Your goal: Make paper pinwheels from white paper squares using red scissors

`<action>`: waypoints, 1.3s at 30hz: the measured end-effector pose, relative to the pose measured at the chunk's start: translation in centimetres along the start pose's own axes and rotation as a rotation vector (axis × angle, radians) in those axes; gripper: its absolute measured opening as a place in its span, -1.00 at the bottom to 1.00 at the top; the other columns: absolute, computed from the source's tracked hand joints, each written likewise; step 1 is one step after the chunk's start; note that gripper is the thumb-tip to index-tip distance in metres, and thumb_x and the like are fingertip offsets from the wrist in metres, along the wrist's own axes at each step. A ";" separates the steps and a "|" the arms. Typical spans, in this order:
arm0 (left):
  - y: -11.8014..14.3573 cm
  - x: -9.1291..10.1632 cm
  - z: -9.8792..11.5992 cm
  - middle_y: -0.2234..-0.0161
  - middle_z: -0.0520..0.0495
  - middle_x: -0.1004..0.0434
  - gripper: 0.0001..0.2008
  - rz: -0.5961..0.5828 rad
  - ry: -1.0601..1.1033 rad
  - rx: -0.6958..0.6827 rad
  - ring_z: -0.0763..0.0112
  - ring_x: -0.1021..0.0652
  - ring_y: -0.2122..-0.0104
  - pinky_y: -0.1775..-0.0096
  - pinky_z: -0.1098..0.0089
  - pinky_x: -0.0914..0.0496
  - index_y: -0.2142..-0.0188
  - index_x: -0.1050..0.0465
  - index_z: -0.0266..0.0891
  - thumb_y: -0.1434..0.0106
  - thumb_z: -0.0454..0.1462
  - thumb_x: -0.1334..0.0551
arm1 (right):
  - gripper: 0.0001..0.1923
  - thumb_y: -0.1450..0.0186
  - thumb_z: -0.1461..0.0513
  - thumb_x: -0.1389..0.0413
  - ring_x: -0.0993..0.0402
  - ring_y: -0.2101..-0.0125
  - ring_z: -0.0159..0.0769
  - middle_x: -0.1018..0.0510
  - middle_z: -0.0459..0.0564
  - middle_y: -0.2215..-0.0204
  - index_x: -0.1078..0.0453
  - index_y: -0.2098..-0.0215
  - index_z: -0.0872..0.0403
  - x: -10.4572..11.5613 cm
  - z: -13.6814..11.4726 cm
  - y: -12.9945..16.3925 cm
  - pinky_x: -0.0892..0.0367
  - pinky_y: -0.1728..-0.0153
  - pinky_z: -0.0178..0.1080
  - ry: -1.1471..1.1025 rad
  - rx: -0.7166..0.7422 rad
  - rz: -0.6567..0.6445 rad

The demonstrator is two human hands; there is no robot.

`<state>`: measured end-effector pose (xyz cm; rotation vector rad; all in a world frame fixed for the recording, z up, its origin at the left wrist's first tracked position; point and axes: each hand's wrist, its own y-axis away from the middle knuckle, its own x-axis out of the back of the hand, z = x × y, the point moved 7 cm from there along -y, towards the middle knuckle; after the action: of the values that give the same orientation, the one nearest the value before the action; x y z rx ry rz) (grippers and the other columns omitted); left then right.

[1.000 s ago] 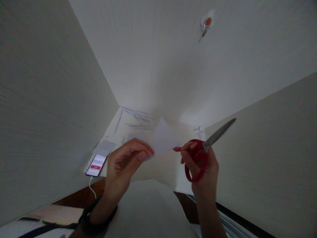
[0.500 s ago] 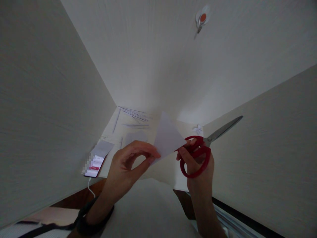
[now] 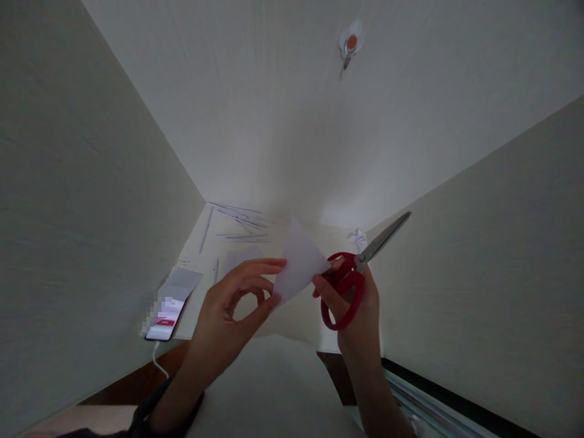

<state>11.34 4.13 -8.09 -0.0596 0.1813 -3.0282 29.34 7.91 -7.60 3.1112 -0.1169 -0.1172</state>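
A white piece of paper [image 3: 298,261], triangular in outline, is held up in front of me between both hands. My left hand [image 3: 235,304] grips its left side, the thumb at the lower left corner and the forefinger higher on the edge. At the right corner, the fingertips of my right hand [image 3: 353,310] pinch the paper. Red-handled scissors [image 3: 347,283] sit in that same hand, looped around the fingers, with the metal blades together and pointing up and to the right, away from the paper.
Several thin paper strips [image 3: 241,216] lie at the table's back left. Another sheet [image 3: 239,257] rests behind my left hand. A phone [image 3: 166,319] with a white cable [image 3: 159,362] is at the left edge. Crumpled paper [image 3: 358,238] lies back right. Walls enclose three sides; a hook [image 3: 349,52] hangs ahead.
My left forefinger has moved up along the paper's edge, away from the thumb. The whole view has shifted slightly, and the right hand still holds the scissors and the paper's corner.
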 end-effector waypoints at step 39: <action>1.0 0.7 -4.3 0.15 -0.17 -0.70 -0.60 0.329 0.310 0.532 0.14 -0.66 0.17 0.16 0.29 -0.54 0.09 -0.56 -0.27 -0.07 -0.19 -0.44 | -0.80 -0.24 0.14 -0.19 -0.47 0.42 -0.40 -0.49 -0.17 0.37 -0.26 0.24 -0.01 -1.1 6.2 0.3 -0.41 0.42 -0.34 0.267 -0.105 -0.327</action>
<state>10.59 3.57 -12.43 0.4365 -0.5353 -2.6356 27.80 7.59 -13.68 2.9765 0.3900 0.2765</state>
